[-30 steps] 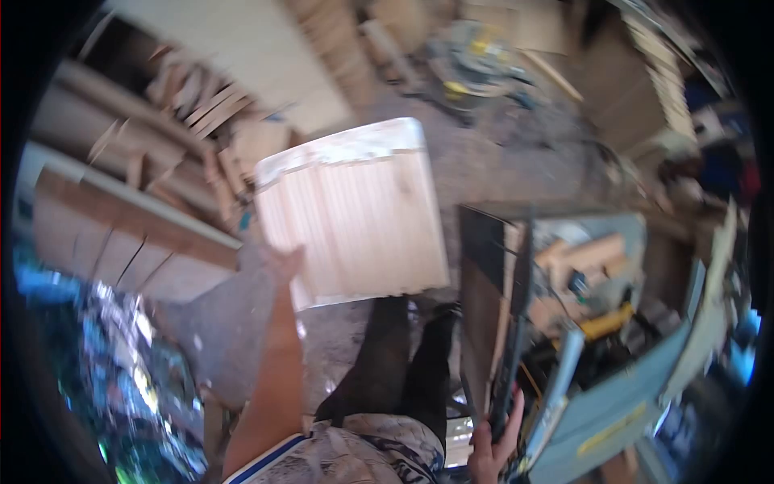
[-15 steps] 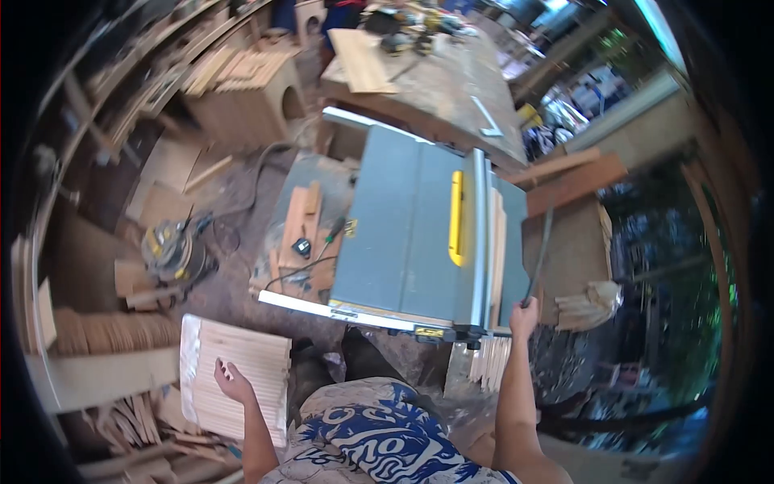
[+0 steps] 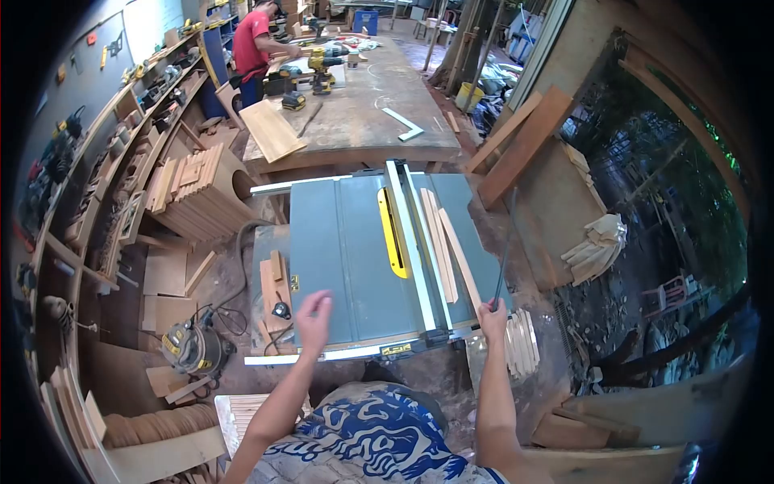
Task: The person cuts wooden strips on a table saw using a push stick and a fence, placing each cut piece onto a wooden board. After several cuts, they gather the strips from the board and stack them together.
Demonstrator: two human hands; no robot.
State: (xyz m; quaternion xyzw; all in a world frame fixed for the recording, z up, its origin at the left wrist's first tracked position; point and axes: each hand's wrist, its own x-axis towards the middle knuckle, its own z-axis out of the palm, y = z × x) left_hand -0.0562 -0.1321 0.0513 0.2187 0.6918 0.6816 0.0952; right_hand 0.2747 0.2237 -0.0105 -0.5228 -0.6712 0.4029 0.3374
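Observation:
My right hand (image 3: 493, 315) is closed around the lower end of a long, thin dark rod (image 3: 505, 242), which points away from me at the right side of a table saw (image 3: 322, 242). The near end of a pale wooden strip (image 3: 461, 260) comes right up to that hand. Other narrow strips (image 3: 436, 246) lie beside it, right of the saw's metal fence (image 3: 409, 242). Over the saw's front left edge hangs my left hand (image 3: 313, 319), its fingers loosely bent with nothing visible in them. A yellow guard piece (image 3: 392, 234) lies left of the fence.
Behind the saw stands a workbench (image 3: 363, 121) with a metal square (image 3: 402, 125), a board (image 3: 272, 131) and drills (image 3: 322, 71). A person in a red shirt (image 3: 250, 44) works at its far left. A shop vacuum (image 3: 193, 351) and stacked panels (image 3: 201, 194) stand left.
The view has tilted up, bringing the far bench and the person into sight. My left hand has gone from above the slatted stack to the saw's front edge; the right keeps the rod.

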